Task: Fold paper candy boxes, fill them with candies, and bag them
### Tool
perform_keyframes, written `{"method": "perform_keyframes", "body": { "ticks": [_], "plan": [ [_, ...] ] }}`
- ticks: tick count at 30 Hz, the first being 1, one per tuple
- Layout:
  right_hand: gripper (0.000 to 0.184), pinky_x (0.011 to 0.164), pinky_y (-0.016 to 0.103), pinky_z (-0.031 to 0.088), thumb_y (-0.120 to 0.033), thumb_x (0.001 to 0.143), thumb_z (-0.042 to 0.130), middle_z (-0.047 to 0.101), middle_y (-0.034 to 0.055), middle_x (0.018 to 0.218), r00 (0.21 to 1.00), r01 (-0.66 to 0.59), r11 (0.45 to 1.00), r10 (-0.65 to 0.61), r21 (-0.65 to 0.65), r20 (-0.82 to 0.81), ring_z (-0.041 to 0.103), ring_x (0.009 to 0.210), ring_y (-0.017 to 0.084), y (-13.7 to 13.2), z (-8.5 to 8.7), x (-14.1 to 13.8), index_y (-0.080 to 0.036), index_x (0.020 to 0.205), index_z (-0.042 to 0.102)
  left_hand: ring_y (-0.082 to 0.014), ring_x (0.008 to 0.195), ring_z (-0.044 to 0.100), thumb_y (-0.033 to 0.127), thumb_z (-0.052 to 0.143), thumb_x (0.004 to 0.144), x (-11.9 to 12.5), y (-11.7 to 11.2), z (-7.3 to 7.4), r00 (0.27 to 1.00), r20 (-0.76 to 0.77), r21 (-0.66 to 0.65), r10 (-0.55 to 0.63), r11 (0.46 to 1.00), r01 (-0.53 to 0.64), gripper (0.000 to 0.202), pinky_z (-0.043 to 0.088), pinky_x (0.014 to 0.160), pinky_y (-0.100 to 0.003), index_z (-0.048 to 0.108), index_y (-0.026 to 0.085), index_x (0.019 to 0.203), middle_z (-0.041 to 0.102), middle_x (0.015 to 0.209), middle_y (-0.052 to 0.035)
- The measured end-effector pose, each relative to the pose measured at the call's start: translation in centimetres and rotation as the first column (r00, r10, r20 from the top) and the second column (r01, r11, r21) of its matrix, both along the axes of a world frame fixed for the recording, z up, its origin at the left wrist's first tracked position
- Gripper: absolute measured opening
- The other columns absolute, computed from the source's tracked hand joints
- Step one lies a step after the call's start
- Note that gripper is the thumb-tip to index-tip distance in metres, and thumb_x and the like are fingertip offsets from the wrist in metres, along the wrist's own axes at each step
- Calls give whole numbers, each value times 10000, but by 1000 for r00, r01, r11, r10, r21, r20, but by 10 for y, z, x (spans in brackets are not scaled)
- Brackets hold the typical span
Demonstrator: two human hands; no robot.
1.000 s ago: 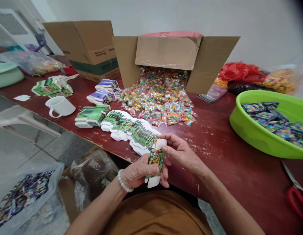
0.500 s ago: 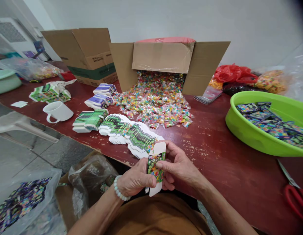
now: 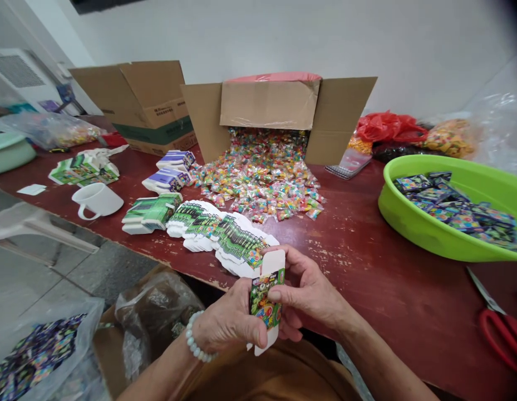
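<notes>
Tabletop (image 3: 387, 275): near edge partly covered by the hands. Carton (image 3: 341, 120) stood at the back, flaps spread; its inside is mostly hidden by the front flap (image 3: 269, 104) and the heap of candy packets (image 3: 262, 178) spilled out below. Green basin (image 3: 412, 236) placed on the right, cut off on its right side; floor covered by printed packs (image 3: 454, 206). Flattened boxes (image 3: 237, 236) fanned out in a row, just beyond and left of the hands. Small box (image 3: 262, 303) held over the near edge, gripped by left hand (image 3: 231, 320) and right hand (image 3: 308, 289); thumbs set on the front face, fingers mostly hidden behind. Top flap (image 3: 274, 262) and bottom flap (image 3: 266, 342) left unfolded. Step in hand, as judged: box being shaped, ends not yet closed. Next move likely calls for walls kept square, light pressure; thin card could be creased. Contents, if any: can't be told.
</notes>
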State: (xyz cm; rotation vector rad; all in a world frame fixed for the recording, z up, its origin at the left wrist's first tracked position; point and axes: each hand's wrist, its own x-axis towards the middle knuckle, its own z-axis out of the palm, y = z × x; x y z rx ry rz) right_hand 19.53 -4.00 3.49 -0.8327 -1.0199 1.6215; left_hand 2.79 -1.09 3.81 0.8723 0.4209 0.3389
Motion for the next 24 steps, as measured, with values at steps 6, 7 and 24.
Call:
{"method": "perform_keyframes", "body": {
  "ticks": [6, 7, 24],
  "plan": [
    [511, 595, 216, 536, -230, 710, 784, 626, 48, 1098, 996, 6, 999, -1, 50, -90, 637, 755, 121, -4, 5, 1, -267, 1165, 554, -207, 639, 681, 445, 846, 582, 3, -5, 7, 994, -59, 53, 88, 995, -85, 467, 522, 639, -294, 666, 104, 846, 685, 712, -78],
    [562, 551, 212, 532, -226, 707, 785, 616, 50, 1124, 995, 16, 999, -12, 40, -102, 633, 702, 110, -5, 4, 0, -285, 1202, 526, -200, 638, 675, 436, 837, 603, 3, -5, 6, 991, -73, 84, 111, 991, -105, 444, 521, 645, -293, 667, 102, 841, 684, 716, -78],
    [509, 665, 271, 500, -348, 791, 685, 621, 3, 880, 918, 351, 935, -353, 47, 178, 594, 756, 153, 6, -18, -6, -250, 1230, 448, -149, 748, 672, 278, 751, 727, 11, -5, -11, 712, -121, 442, 692, 680, -586, 637, 538, 677, -251, 377, 258, 1242, 698, 935, -15]
  ]
}}
